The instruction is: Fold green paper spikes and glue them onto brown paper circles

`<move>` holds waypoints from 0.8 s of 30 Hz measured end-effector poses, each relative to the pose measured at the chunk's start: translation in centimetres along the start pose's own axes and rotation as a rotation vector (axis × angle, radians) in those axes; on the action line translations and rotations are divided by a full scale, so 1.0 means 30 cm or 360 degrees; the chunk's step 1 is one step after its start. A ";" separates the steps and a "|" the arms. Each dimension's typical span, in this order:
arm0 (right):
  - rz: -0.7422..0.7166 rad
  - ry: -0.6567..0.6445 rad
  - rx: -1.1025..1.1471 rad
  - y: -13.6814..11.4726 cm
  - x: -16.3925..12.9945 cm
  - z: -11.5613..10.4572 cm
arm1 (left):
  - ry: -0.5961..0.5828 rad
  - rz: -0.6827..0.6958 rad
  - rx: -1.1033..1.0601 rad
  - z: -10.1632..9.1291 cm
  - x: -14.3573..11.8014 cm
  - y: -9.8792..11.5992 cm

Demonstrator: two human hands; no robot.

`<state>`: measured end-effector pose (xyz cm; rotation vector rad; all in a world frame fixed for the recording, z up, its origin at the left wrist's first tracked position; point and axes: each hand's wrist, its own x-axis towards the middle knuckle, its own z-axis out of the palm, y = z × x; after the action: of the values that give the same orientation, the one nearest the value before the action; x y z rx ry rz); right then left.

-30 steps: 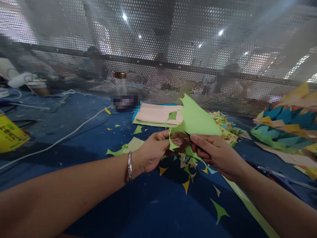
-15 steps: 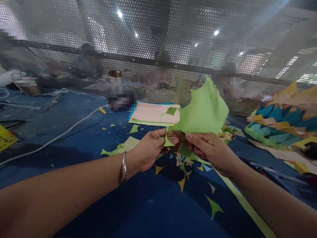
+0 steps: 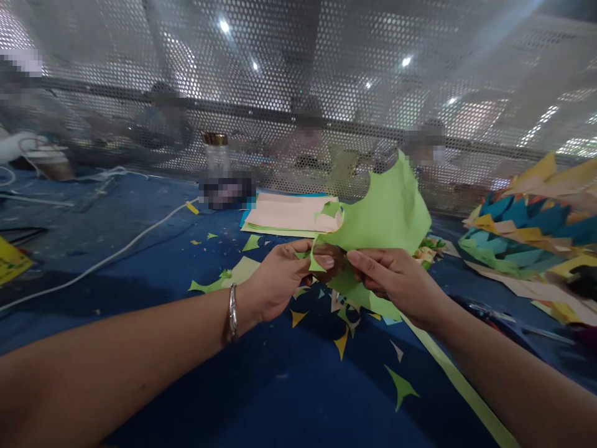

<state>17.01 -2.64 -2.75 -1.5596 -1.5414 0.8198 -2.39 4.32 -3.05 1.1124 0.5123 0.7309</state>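
Observation:
Both my hands are raised over the table, working at a light green sheet of paper (image 3: 387, 218) with jagged, curved cut-outs along its edge. My left hand (image 3: 280, 280), with a silver bracelet at the wrist, pinches a narrow strip at the sheet's left end. Facing it, my right hand (image 3: 396, 277) is closed at the lower edge, thumb on top. Its curled fingers are partly hidden, and I cannot make out whether a small tool is among them. Beneath the hands lie pointed paper scraps, among them a yellow scrap (image 3: 342, 344) and a green scrap (image 3: 401, 387).
Stacked coloured paper (image 3: 291, 211) lies ahead. Behind it stand a gold-lidded bottle (image 3: 217, 155) and a perforated metal screen (image 3: 280, 74); people sit beyond. A layered paper-petal piece (image 3: 527, 224) is at right. A white cable (image 3: 130, 241) crosses the left side.
The green sheet has tilted, its upper point lower and slightly further right. Its left strip bends into a tighter curve. Both hands stay almost in place.

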 end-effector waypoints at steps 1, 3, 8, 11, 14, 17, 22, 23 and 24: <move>-0.0004 0.0000 -0.0007 0.001 0.000 -0.001 | -0.0013 0.0001 -0.0014 -0.002 0.001 -0.002; -0.0014 0.0000 -0.0016 0.005 -0.001 -0.002 | -0.0042 0.0002 -0.0040 -0.005 0.003 -0.008; -0.0035 0.0008 -0.0072 0.010 0.000 -0.006 | -0.0041 -0.0005 -0.0040 -0.006 -0.004 -0.012; -0.0055 0.0013 -0.0080 0.004 -0.002 -0.005 | -0.0055 0.0016 -0.0044 -0.002 -0.008 -0.006; -0.0067 0.0000 -0.0063 -0.006 -0.006 -0.004 | -0.0064 0.0038 -0.0056 0.001 -0.008 -0.003; -0.0081 -0.0015 -0.0077 -0.009 -0.007 -0.005 | -0.0081 0.0052 -0.0091 0.001 -0.004 -0.009; -0.0109 -0.0026 -0.0146 -0.004 -0.004 -0.011 | -0.0102 0.0112 -0.0040 -0.001 0.000 -0.020; -0.0110 -0.0025 -0.0166 -0.005 -0.004 -0.012 | -0.0103 0.0123 -0.0024 -0.001 -0.001 -0.019; -0.0116 -0.0020 -0.0188 -0.007 -0.004 -0.013 | -0.0108 0.0132 -0.0013 -0.001 -0.002 -0.017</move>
<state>17.23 -2.81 -2.38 -1.5748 -1.6718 0.7106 -2.31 4.15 -3.54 1.1524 0.4074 0.7636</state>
